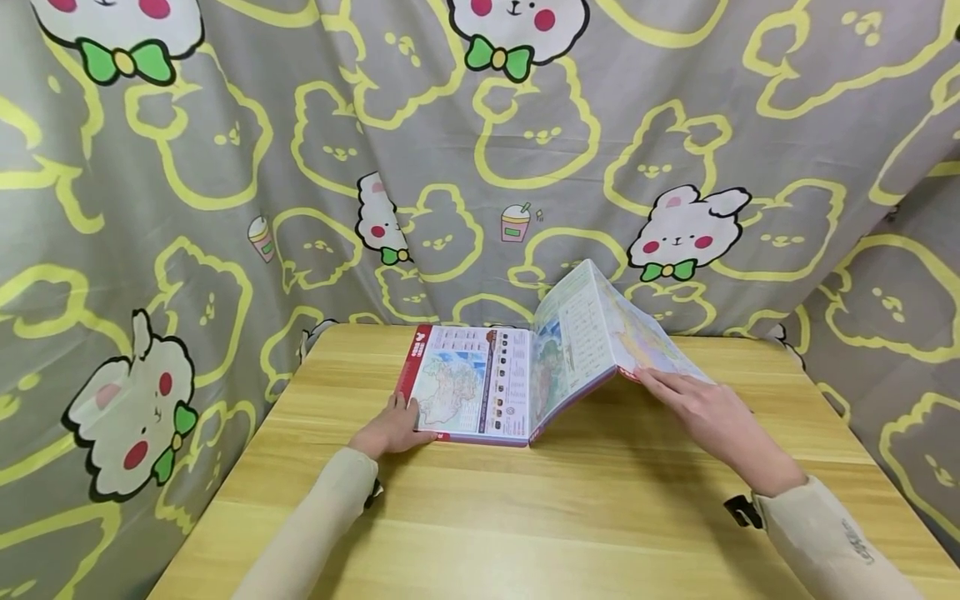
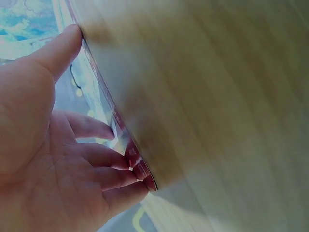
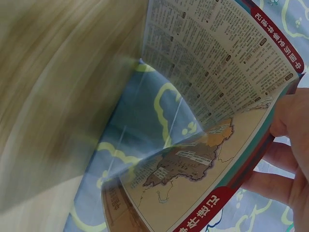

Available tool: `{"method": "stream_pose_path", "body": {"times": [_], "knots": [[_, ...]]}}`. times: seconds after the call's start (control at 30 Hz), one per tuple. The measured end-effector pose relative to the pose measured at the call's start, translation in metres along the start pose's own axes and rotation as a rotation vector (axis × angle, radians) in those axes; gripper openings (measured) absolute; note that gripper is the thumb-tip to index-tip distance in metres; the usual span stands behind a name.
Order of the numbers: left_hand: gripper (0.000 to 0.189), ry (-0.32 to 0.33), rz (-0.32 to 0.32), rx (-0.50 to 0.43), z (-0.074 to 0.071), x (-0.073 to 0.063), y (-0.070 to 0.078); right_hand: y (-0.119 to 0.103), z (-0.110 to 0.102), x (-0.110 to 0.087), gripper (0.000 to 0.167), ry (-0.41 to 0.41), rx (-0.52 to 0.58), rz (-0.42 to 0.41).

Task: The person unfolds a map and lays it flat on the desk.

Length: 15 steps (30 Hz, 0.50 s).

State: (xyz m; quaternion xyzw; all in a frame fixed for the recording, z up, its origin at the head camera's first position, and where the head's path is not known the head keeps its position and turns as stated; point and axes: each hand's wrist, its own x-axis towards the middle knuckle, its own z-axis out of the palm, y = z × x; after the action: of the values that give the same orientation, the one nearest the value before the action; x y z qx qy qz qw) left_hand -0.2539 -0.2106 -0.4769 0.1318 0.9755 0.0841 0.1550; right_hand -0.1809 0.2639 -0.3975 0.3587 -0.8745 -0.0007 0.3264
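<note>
An open atlas (image 1: 453, 392) with printed maps lies on the wooden table, its left side flat. Its right-hand part (image 1: 573, 337) is lifted into a tent shape, the ridge pointing away from me. My left hand (image 1: 390, 427) rests at the near left corner, thumb on the near edge and fingers along the red-banded left edge. With my right hand (image 1: 705, 408) I hold the lifted part by its near edge. In the right wrist view, pages (image 3: 193, 164) with text and a map spread apart beneath, beside the right fingers (image 3: 270, 186).
The wooden table (image 1: 480, 517) extends toward me and to both sides of the atlas. A grey curtain (image 1: 420, 108) with yellow outlines and white rabbit figures hangs behind the table and along its sides. Black straps show at both wrists.
</note>
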Motion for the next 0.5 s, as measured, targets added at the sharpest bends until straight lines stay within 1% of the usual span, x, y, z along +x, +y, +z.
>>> {"method": "stream_pose_path", "body": {"times": [0.17,0.37,0.5], "knots": [[0.086,-0.013,-0.008,0.010,-0.001,-0.001,0.001,0.002,0.000,-0.005,0.059,-0.001,0.001,0.005],[0.088,-0.011,-0.019,-0.008,-0.002,-0.002,0.001,0.005,-0.001,-0.010,0.058,0.005,0.009,0.007],[0.088,-0.009,-0.008,-0.008,-0.002,-0.003,0.000,0.006,-0.002,-0.014,0.059,-0.012,0.005,0.012]]}}
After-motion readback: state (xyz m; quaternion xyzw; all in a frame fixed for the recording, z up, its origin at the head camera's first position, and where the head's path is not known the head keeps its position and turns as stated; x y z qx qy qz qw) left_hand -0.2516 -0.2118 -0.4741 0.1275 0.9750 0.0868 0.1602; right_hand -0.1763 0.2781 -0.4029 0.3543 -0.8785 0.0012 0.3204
